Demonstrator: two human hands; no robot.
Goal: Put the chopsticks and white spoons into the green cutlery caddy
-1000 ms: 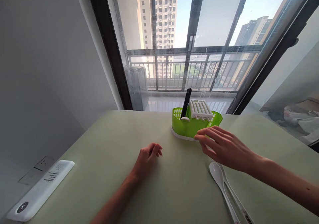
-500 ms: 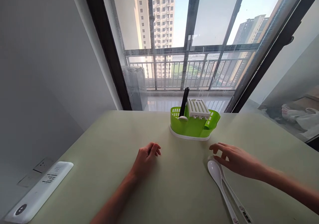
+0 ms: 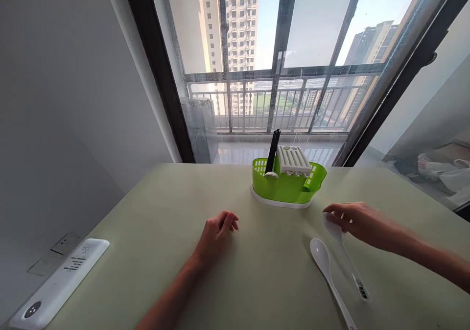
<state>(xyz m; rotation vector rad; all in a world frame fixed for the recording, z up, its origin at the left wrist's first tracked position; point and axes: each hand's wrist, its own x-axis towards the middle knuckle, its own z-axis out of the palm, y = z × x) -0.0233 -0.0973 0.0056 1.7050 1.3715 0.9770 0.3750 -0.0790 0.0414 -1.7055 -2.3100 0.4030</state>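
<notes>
My right hand (image 3: pixel 358 223) pinches a white spoon (image 3: pixel 344 251) by its head, and the handle slants down toward me with a dark mark near its end. The fingers partly cover that head, and it is slightly blurred. A second white spoon (image 3: pixel 322 256) lies on the table (image 3: pixel 257 281) just left of it, bowl pointing away from me. My left hand (image 3: pixel 219 229) rests on the table with its fingers curled in and nothing visible in them. Beyond both hands stands a green utensil holder (image 3: pixel 281 188) with a white slotted top (image 3: pixel 293 159) and black chopsticks (image 3: pixel 272 151).
A white power strip (image 3: pixel 60 283) lies along the table's left edge, near a wall socket (image 3: pixel 65 243). Behind the far edge are glass doors with dark frames and a balcony railing (image 3: pixel 290 107). White bags (image 3: pixel 446 173) show at the far right.
My right hand has closed on the head of one spoon and moved it right and slightly away, apart from the other spoon. The left hand stays where it was.
</notes>
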